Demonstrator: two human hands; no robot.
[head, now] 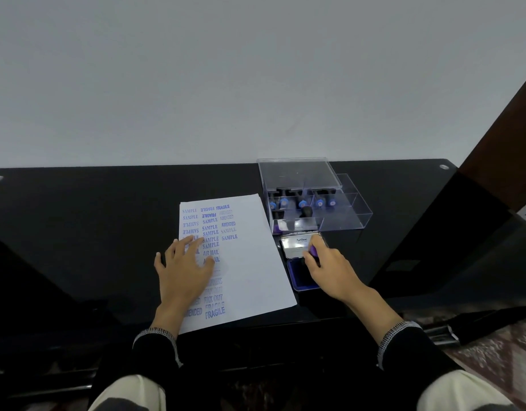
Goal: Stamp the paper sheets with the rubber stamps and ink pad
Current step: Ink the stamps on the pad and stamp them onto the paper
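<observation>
The paper sheet (250, 262), on the black table (78, 218), carries 3 columns of blue imprints; its right half is blank, so stamping looks partly done. The left hand (184, 268) presses it flat, fingers spread. The right hand (324, 262) pinches a purple-handled stamp (313, 250) on the open ink pad (300, 275), in front of the clear stamp box (339, 215).

We cannot see the stamp's (313, 250) face or body: the right hand (325, 264) covers all but a purple sliver. The left hand (183, 264) hides several prints on the paper sheet (250, 262). Stamps in the clear box (341, 216) are too small to read.
</observation>
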